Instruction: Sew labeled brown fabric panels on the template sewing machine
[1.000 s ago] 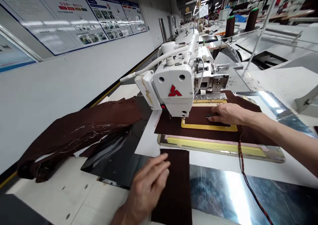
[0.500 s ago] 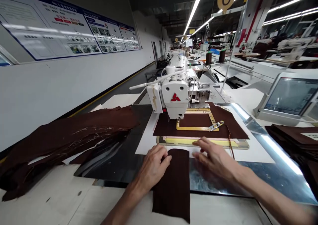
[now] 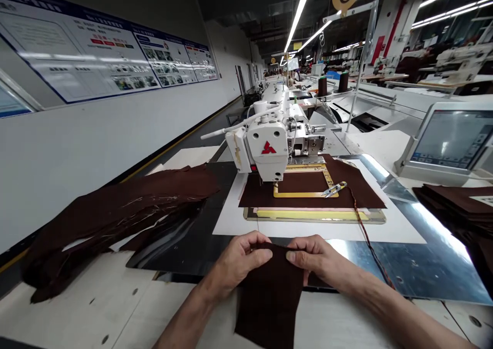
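Left hand [image 3: 239, 260] and right hand [image 3: 319, 259], equally near, pinch 1 brown cloth strip [image 3: 269, 300]; long axis crosses metal plate's [image 3: 419, 269] near edge.

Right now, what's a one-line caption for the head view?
Left hand and right hand pinch a brown cloth strip before a white sewing machine.

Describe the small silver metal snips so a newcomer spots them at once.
Find the white sewing machine head with the red emblem. To its right, a flat yellow rectangular frame lies on dark brown cloth. The small silver snips rest on that frame's near right corner; pointed blades and a twisted dark cord with orange flecks set them apart from frame and cloth.
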The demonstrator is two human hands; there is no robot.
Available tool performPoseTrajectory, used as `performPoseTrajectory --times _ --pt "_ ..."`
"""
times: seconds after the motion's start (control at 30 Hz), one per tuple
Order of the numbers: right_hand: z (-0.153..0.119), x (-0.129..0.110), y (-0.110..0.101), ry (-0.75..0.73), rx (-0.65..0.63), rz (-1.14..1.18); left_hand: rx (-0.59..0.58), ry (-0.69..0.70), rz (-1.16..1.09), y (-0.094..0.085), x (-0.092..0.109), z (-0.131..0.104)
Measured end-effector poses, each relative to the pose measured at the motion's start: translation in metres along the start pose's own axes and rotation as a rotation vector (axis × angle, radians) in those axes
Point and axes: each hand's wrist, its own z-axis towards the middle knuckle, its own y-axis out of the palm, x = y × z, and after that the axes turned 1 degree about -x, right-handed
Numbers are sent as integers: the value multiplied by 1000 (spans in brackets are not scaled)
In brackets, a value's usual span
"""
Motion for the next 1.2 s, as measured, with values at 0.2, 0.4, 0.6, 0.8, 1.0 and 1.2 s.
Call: performPoseTrajectory --times 0.2,0.4,0.6,0.8,1.0,1.2 --pt "1 2 -8 26 57 166 -19 -86 -317 2 -2 26" --pt "3 1 -8 88 75 189 -34 -140 -459 4 -7 38" --pt "4 -3 -3 84 179 158 38 -182 -512 6 -10 37" --pt "4 -2 -6 59 299 -87 76 -161 -442 7 -15 36" --pt "7 -12 9 -155 394 -658 -30 -99 -184 8 -21 30" --pt "15 -11 22 -233 458 -612 -35 6 15 11 -23 23"
